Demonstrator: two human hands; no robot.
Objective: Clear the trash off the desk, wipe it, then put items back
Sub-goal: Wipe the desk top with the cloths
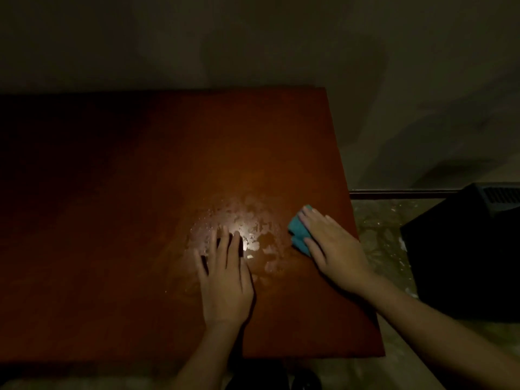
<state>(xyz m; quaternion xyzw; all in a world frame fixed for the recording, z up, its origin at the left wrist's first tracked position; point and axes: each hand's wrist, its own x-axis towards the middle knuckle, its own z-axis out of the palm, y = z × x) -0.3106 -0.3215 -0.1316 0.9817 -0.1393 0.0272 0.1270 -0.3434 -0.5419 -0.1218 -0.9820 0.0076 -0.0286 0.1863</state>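
We take this for a dim room in a home: a reddish-brown wooden table (140, 192) stands against a plain grey wall (253, 38), with a speckled stone floor (377, 235) and a black vented box (464, 263) beside it.

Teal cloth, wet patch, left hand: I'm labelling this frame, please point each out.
teal cloth (297, 235): head view, exposed fold at its left edge.
wet patch (250, 220): head view, shiny middle of the smear.
left hand (226, 280): head view, back of the hand.
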